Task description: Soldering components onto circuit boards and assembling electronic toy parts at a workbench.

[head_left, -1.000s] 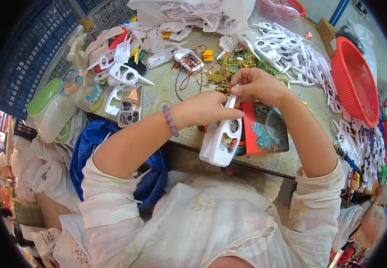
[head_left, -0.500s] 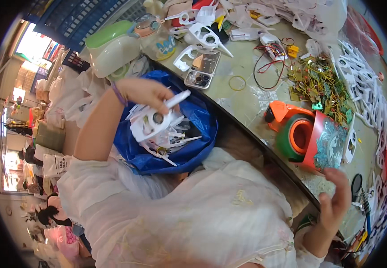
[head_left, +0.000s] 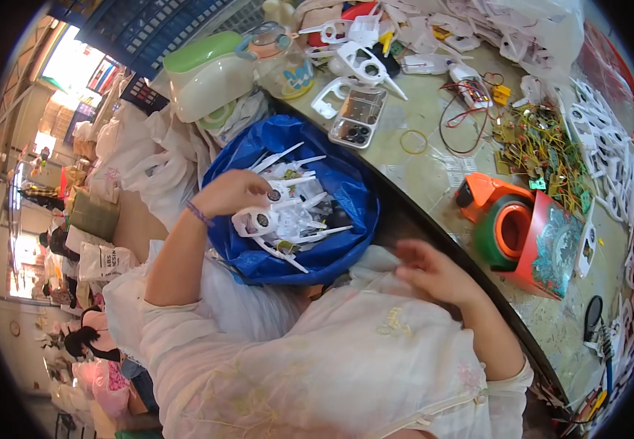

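Left hand: the left hand [head_left: 238, 192] is over the left side of the bag's mouth, its fingers half curled, the tips at the white pieces; whether they pinch one, I cannot tell.
White piece: the white piece [head_left: 245, 223] with a dark round spot lies just below those fingers, inside the bag's mouth, among other white pieces [head_left: 309, 212].
Good release: a low, gentle letting-go, with the thin end laid along its neighbours, should spare the slender sticks from snapping.
Blue bag: the blue bag [head_left: 357, 212] gapes wide beside the table edge; thin ends poke upward inside, so fingers do best coming out straight up, catching nothing.
Phone: the phone [head_left: 358, 117] lies on the table near the bag; a wide swing of the wrist could knock it, I judge.
Right hand: the right hand [head_left: 434, 274] hangs over the lap, loosely open, with nothing held; it could steady the bag's rim if that sags.
Tape holder: the orange tape holder [head_left: 481, 197] stands on the table beside the red box [head_left: 551, 249], both well apart from the bag, leaving it room.
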Available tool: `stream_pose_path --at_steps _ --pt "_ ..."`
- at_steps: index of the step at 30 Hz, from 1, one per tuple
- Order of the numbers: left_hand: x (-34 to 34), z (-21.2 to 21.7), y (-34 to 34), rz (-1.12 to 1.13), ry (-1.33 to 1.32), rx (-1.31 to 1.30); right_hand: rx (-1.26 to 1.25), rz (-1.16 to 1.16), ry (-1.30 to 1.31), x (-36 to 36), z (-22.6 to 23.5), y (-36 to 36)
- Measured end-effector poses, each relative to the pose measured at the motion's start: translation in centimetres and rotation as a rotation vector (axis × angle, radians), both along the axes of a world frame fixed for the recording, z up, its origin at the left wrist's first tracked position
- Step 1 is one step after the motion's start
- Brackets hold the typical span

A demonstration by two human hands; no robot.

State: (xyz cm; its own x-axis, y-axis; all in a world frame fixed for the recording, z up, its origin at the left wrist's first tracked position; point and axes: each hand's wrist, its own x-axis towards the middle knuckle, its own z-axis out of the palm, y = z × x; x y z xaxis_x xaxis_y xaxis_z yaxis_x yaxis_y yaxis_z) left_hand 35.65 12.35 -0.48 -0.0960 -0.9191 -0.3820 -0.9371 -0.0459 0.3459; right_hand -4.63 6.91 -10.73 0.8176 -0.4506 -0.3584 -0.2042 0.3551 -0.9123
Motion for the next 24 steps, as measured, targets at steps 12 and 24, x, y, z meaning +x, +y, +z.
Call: stream_pose_path --at_steps 12,24 --pt "4.0 -3.7 -7.1 0.262 -0.198 -0.897 -0.309 -0.075 0.186 10.7 -3.7 -1.3" --pt "-13.6 -1.6 -22.8 -0.470 0.137 -0.858 -0.637 -0.515 0.061 -9.8 5.6 4.7"
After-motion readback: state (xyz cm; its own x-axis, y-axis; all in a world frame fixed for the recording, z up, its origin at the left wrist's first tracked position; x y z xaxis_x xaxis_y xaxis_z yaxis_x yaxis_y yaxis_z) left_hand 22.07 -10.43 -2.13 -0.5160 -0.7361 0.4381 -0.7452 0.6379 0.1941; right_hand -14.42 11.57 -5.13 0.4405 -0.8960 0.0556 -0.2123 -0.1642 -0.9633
